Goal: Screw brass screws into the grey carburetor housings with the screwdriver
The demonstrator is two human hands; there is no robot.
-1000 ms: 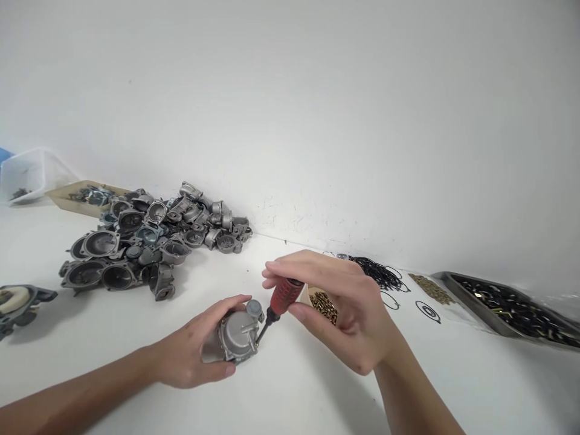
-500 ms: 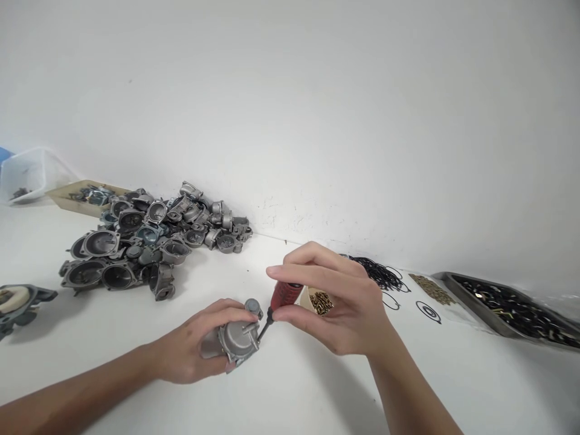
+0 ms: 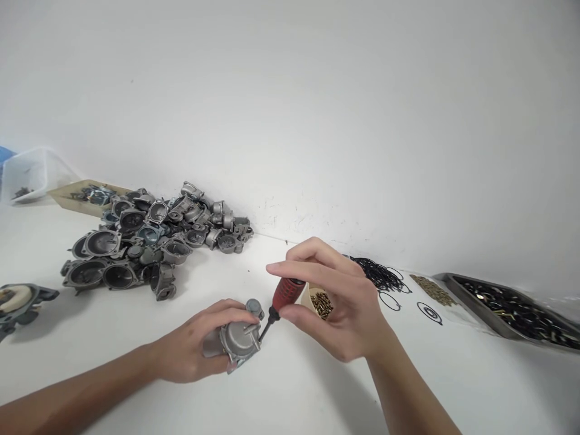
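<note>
Left hand (image 3: 193,347) grasps a metal housing (image 3: 240,339); right hand (image 3: 347,305) pinches a red screwdriver (image 3: 287,294) at its edge; screw-turning, apparently; next likely calls for a steady twist.

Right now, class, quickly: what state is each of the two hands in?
Left hand: closed around a grey metal part.
Right hand: holding a red-handled screwdriver, its tip at that part's edge.

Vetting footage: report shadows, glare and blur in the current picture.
Head view: soft shadow beside the right forearm on the white table; head view: glints among dark parts in the metal tray; head view: that tray's right end looks smeared, the screwdriver clearer.
</note>
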